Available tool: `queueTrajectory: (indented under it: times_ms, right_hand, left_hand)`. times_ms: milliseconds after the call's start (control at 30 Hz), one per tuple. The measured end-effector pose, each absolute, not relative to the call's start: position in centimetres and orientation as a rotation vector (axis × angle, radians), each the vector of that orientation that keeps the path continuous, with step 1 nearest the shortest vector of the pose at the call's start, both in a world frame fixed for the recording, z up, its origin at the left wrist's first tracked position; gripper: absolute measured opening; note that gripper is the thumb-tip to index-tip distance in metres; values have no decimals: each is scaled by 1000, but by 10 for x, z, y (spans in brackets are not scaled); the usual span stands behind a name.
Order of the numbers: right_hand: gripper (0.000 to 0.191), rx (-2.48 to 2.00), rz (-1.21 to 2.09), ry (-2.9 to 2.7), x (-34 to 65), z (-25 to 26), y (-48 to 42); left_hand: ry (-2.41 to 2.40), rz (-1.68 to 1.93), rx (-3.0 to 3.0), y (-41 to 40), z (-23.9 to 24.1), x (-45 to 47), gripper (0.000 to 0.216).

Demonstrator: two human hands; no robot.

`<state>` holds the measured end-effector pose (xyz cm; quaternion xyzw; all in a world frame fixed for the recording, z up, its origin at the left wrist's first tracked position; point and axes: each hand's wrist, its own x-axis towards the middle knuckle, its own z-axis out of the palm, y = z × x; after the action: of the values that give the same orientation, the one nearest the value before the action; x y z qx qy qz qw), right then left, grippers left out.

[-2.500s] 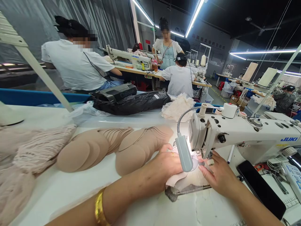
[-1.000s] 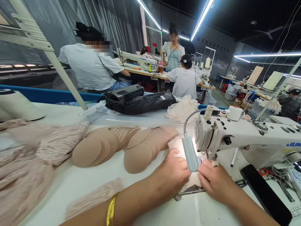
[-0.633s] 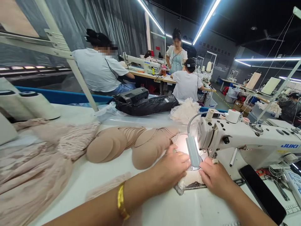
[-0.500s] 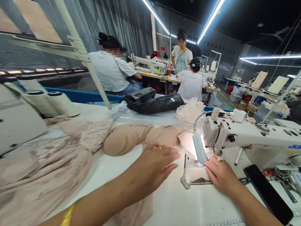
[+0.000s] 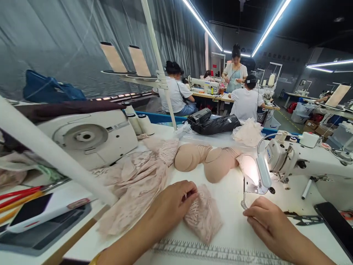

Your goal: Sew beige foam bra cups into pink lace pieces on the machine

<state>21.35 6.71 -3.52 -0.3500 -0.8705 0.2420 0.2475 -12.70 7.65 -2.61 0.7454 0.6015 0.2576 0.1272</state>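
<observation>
My left hand (image 5: 176, 200) is closed at the upper left edge of a pale pink lace piece (image 5: 205, 217), its thumb and fingers pinching the fabric. That lace rests on the white table in front of me. By the corner of the sewing machine's bed plate, my right hand (image 5: 268, 224) has its fingertips pressed together; anything between them is hidden. The sewing machine (image 5: 293, 154) stands beyond it, its lamp (image 5: 263, 171) lighting a lace-edged cup (image 5: 246, 167). Stacked beige foam cups (image 5: 187, 158) and pinker cups (image 5: 217, 167) lie behind my left hand.
A heap of pink lace fabric (image 5: 135, 184) covers the table's left part. A clear ruler (image 5: 193, 250) runs along the front. Thread snips (image 5: 306, 219) and a black phone (image 5: 336, 228) lie at the right. Another machine (image 5: 88, 138) stands left; co-workers sit beyond a black plastic bundle (image 5: 215, 125).
The view has turned left. My left hand has come back from near the cups and now grips the lace piece. My right hand has drawn away from the needle area toward me.
</observation>
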Motion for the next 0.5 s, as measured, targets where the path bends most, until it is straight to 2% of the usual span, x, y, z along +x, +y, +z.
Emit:
queueTrajectory:
  times_ms: [33,67,133,167,200,267,333,400,500]
  right_hand:
    - [21,-997,781,-2329,203,-34,62]
    - [29,-1050,884,-2270,192,-33,57]
    - [67,-1111,1030,-2119,169,-36,51]
    - [79,-1102,1079,-2037,159,-37,50]
    - [75,-1075,1125,-1958,150,-37,50]
    - [42,-1030,1103,-1840,141,-35,52]
    - [12,-987,820,-1817,141,-30,54]
    - [11,-908,366,-1896,144,-27,54]
    - [28,-700,-89,-2154,147,-36,48]
  left_hand:
    - [1694,827,2194,75,-22,-120,30]
    - [1629,906,2209,72,-18,-112,30]
    - [1488,1052,2205,65,-7,-99,29]
    - [1418,1111,2195,62,-2,-94,27]
    - [1361,1175,2185,60,3,-91,26]
    - [1305,1286,2146,58,8,-89,24]
    - [1299,1298,2006,60,7,-90,26]
    - [1232,1191,1736,63,-1,-88,38]
    - [1041,1017,1388,62,-24,-73,63]
